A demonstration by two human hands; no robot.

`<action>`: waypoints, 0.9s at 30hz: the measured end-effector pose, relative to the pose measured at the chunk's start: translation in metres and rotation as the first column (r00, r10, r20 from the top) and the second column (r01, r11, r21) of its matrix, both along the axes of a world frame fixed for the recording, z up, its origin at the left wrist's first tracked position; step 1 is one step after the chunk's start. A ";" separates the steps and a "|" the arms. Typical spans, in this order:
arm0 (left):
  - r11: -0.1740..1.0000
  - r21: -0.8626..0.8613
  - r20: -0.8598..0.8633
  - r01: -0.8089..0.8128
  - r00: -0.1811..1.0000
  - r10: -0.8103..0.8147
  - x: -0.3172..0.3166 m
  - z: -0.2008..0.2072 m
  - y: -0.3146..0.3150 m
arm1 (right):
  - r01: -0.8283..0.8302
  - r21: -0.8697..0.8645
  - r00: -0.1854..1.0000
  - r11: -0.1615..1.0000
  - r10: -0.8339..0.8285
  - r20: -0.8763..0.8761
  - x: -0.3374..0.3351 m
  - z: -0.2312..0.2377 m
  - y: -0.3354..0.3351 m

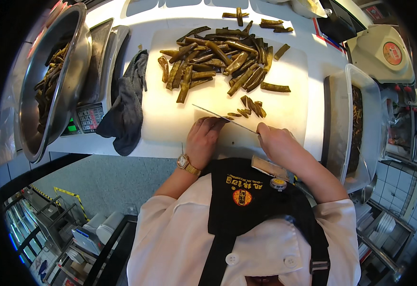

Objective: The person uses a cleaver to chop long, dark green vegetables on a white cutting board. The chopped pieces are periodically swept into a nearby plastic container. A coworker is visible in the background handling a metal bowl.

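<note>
On the white cutting board lies a pile of glossy dark green vegetable strips. My right hand grips a knife at its handle. The thin blade slants toward the upper left across the board, edge-on to the view. Curled against the blade, the fingers of my left hand hold down a vegetable strip, mostly hidden beneath them. Small cut pieces lie just past the blade, beside a few short chunks.
Left of the board are a dark cloth, a scale and a large steel bowl of strips. A clear plastic tub with dark contents stands right, near a cream-coloured machine. More strips lie beyond the board.
</note>
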State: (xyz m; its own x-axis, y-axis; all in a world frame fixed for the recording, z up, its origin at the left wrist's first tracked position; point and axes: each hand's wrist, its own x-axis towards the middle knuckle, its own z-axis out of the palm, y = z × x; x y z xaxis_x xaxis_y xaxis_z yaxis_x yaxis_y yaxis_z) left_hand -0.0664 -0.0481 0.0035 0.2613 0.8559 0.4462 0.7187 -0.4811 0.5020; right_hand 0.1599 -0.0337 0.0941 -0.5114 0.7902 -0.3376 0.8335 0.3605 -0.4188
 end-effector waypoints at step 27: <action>0.928 -0.068 -0.099 0.367 0.923 -0.372 0.087 0.038 0.096 | 0.677 -0.041 0.687 0.734 -0.652 -0.321 0.080 0.011 -0.049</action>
State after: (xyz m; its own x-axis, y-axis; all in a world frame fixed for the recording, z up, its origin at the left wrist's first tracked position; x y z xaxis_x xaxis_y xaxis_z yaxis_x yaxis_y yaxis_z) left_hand 0.0202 0.0476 0.0419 0.6076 0.7084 0.3592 0.5452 -0.7009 0.4599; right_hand 0.2395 -0.0825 0.1053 0.0952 0.9775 -0.1880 0.7068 -0.1994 -0.6787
